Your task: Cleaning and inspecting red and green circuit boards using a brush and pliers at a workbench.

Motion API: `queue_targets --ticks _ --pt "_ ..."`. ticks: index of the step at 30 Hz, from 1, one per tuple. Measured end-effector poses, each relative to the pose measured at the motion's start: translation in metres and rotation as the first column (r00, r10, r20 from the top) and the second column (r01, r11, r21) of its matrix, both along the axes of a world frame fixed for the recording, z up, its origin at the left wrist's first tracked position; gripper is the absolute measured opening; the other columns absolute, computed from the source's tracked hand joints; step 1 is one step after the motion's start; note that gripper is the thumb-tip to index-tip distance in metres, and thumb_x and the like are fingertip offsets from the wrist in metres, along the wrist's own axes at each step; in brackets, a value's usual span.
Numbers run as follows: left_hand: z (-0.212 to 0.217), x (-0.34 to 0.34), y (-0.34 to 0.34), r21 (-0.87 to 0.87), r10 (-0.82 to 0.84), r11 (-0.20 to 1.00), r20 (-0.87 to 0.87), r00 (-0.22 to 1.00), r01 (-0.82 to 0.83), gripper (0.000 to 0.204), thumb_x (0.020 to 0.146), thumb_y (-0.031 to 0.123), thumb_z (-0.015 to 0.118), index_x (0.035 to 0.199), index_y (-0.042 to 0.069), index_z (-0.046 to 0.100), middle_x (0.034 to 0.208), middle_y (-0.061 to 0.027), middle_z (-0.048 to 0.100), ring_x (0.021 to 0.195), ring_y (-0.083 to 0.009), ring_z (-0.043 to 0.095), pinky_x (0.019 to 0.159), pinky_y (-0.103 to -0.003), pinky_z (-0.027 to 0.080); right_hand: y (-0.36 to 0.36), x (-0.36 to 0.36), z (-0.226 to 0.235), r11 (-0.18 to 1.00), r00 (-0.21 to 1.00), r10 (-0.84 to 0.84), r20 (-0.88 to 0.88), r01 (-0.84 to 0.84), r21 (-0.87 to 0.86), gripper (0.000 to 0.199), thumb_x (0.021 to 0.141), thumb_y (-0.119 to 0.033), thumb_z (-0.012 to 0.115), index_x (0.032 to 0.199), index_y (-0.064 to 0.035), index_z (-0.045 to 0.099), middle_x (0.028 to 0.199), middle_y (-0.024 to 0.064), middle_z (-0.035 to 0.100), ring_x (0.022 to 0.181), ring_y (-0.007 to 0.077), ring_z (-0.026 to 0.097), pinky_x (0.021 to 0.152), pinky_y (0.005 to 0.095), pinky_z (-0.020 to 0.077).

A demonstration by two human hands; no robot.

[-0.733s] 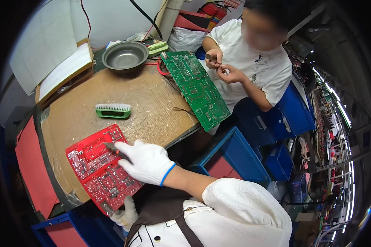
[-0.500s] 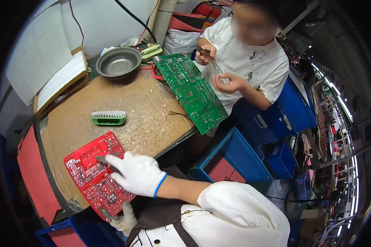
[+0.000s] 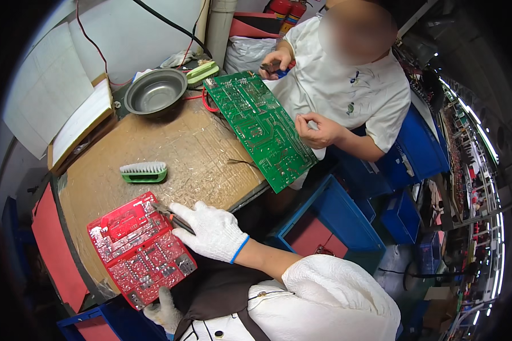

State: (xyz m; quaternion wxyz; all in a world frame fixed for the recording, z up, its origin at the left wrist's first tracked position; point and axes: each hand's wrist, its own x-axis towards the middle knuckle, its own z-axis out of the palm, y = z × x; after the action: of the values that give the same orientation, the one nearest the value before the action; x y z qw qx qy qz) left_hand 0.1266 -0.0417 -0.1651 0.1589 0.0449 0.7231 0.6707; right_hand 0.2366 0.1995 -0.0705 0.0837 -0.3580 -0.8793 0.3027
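A red circuit board, covered with solder points, lies tilted over the near edge of the work table. My left hand, in a white glove, grips its near corner, with the thumb on top and the other fingers partly hidden beneath. Also gloved in white, with a blue cuff, my right hand is closed round a pair of side cutters. The jaws of the cutters are at the board's far right edge. I cannot tell whether they touch it.
Cardboard strewn with small clippings covers the table. On it are a green brush and a grey bowl. Across from me, a co-worker with a tool in one hand sits at a green circuit board. A blue bin stands at right.
My right hand and the side cutters have moved right, from the board's middle to its far right edge. The red board has turned slightly. The co-worker's hands have moved apart.
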Motion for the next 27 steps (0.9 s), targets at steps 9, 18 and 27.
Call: queue_targets --ticks 9,18,27 --pt "0.015 -0.031 0.005 0.27 -0.12 0.955 -0.015 0.993 0.12 0.049 0.097 0.017 0.072 0.139 -0.004 0.057 0.129 -0.0151 0.067 0.115 -0.0213 0.064 0.105 -0.038 0.048 0.017 0.011 -0.024 0.999 1.0 -0.008 0.017 0.008 -0.039 0.06 0.098 -0.048 0.06 0.148 -0.0167 0.049 0.104 0.026 0.065 0.093 0.0442 0.071 0.077 0.0551 0.0581" --pt "0.047 -0.045 0.027 0.192 0.007 0.981 -0.128 0.992 0.018 0.047 0.101 0.023 0.069 0.135 -0.006 0.055 0.13 -0.0149 0.066 0.116 -0.0219 0.062 0.105 -0.04 0.047 0.027 0.009 -0.024 0.994 0.999 -0.002 -0.038 -0.002 -0.112 0.062 0.097 -0.05 0.063 0.148 -0.016 0.051 0.102 0.0252 0.066 0.088 0.046 0.07 0.075 0.0546 0.0577" --pt "0.065 -0.043 0.037 0.125 0.025 0.992 -0.122 0.992 -0.01 0.04 0.1 0.015 0.071 0.132 -0.006 0.058 0.123 -0.0159 0.069 0.108 -0.0209 0.066 0.098 -0.037 0.051 0.019 -0.013 -0.007 0.953 0.989 0.106 -0.106 -0.131 -0.272 0.062 0.099 -0.051 0.061 0.15 -0.0194 0.048 0.1 0.0255 0.066 0.089 0.0477 0.07 0.077 0.0561 0.0574"
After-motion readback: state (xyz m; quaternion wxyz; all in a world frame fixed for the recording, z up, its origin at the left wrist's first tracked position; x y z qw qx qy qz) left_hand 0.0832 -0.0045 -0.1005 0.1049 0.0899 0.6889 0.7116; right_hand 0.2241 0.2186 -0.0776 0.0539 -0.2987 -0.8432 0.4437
